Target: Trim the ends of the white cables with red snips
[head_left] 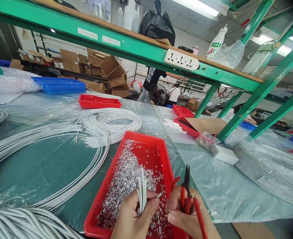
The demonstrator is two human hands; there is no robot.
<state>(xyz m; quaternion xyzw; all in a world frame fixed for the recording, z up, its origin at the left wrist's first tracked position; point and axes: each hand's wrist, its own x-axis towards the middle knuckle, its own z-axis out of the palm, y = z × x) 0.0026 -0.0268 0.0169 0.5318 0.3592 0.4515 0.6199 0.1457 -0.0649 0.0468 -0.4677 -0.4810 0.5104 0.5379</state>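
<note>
The left hand (130, 215) pinches a small bundle of white cable ends (142, 189) upright over the red tray (116, 156), which is full of silvery stripped scraps (126, 176). Just beside it, the right hand (186, 217) grips red-handled cutters (187, 196), blades pointing up and closed. Coiled white cables (96, 127) lie on the plastic-covered table (49, 166). A white bottle (217, 43) on the green shelf (126, 44) carries green lettering too blurred to read

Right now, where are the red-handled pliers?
In the head view, bottom right: the red-handled pliers sit in the right hand, just right of the red tray.
</note>
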